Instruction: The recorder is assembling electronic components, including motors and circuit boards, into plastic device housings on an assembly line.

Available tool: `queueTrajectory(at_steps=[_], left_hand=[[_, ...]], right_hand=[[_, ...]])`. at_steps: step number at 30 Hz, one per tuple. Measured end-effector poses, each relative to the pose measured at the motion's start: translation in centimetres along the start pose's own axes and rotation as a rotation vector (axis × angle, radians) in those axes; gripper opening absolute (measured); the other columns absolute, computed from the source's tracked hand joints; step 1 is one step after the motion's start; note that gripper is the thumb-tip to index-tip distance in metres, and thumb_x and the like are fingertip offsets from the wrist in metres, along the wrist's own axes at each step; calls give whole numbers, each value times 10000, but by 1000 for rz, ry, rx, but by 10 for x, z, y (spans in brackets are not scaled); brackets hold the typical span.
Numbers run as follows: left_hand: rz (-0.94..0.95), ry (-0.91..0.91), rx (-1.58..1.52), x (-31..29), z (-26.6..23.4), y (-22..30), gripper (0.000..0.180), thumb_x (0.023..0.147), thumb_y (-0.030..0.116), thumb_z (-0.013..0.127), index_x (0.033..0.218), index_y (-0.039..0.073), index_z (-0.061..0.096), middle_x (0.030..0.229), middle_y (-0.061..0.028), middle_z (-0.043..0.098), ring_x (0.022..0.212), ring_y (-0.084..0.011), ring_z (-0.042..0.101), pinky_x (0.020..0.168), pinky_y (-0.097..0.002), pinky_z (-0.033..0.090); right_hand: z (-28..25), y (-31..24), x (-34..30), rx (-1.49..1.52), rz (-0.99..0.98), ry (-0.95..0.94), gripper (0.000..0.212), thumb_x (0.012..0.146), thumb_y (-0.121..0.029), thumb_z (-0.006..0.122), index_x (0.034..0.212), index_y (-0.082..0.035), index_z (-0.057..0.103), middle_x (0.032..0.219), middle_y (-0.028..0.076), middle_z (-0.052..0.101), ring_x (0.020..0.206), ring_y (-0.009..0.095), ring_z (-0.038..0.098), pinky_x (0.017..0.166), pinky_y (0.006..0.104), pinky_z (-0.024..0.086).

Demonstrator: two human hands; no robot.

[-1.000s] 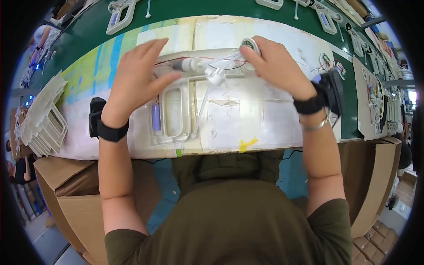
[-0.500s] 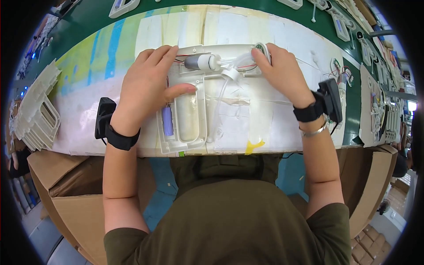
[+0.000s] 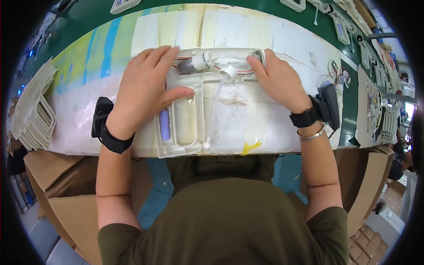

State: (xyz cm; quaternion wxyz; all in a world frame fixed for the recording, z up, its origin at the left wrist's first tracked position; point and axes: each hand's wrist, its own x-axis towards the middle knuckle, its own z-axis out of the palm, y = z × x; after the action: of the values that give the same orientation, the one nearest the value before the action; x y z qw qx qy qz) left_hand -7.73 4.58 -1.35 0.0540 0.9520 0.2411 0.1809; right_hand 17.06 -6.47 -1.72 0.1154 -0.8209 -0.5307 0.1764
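A white plastic housing half (image 3: 199,106) with a looped handle lies open on the table in front of me. My left hand (image 3: 148,84) is wrapped over its left end, the thumb stretched across the handle's top. Beside those fingers a grey motor (image 3: 187,66) with a white front lies in the upper channel, thin red and black wires around it. A purple cylindrical battery (image 3: 164,125) sits in the handle. Clear tubing runs to a white round cap (image 3: 228,74) and down to a small white tip (image 3: 207,143). My right hand (image 3: 282,80) pinches a small white-rimmed circuit board (image 3: 259,54) at the right end.
Stacked white housing parts (image 3: 33,108) stand at the table's left edge. Bundles of wired parts (image 3: 338,73) lie on the right. Cardboard boxes (image 3: 73,176) flank me below the table. More assemblies (image 3: 340,28) rest on the green surface beyond.
The motor has shifted slightly left and tilted in the channel. My right hand has brought the circuit board down closer to the housing's right end. My left hand has stayed nearly in place.
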Motion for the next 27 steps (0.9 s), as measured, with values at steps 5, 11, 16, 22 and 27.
queueTrajectory(at_steps=[5, 11, 16, 22, 27], left_hand=[[28, 209, -71, 10, -22, 27, 345, 759, 212, 686, 1059, 52, 632, 1194, -108, 564, 1094, -302, 519, 929, -428, 411], [243, -6, -64, 44, 15, 31, 127, 782, 51, 618, 897, 32, 668, 1195, -120, 577, 1108, -318, 530, 909, -398, 438], [227, -64, -208, 48, 16, 32, 128, 807, 83, 608, 909, 31, 666, 1207, -111, 577, 1071, -298, 556, 863, -378, 472], [55, -157, -539, 47, 15, 28, 135, 845, 118, 598, 940, 48, 665, 1163, -101, 591, 1002, -296, 575, 810, -373, 487], [199, -144, 55, 60, 20, 49, 147, 849, 165, 600, 907, 47, 668, 1003, -89, 589, 966, -269, 533, 854, -367, 445]], right_hand=[[-24, -18, -32, 129, -587, 440, 458, 750, -381, 717, 983, -12, 575, 1001, 172, 616, 834, 344, 601, 712, 390, 487], [-3, -23, -13, 266, -562, 322, 155, 763, -160, 672, 859, -51, 618, 750, 104, 623, 756, 309, 593, 662, 381, 480], [10, -25, -10, 210, -575, 356, 135, 769, -108, 630, 890, -48, 621, 787, 127, 624, 751, 314, 595, 668, 391, 485], [-16, -12, -12, 353, -479, 220, 189, 790, -94, 600, 962, -23, 632, 820, 132, 639, 738, 258, 624, 671, 320, 499], [-31, 6, 1, 408, -482, 50, 204, 818, -107, 595, 1002, -33, 643, 851, 121, 660, 761, 207, 631, 671, 283, 486]])
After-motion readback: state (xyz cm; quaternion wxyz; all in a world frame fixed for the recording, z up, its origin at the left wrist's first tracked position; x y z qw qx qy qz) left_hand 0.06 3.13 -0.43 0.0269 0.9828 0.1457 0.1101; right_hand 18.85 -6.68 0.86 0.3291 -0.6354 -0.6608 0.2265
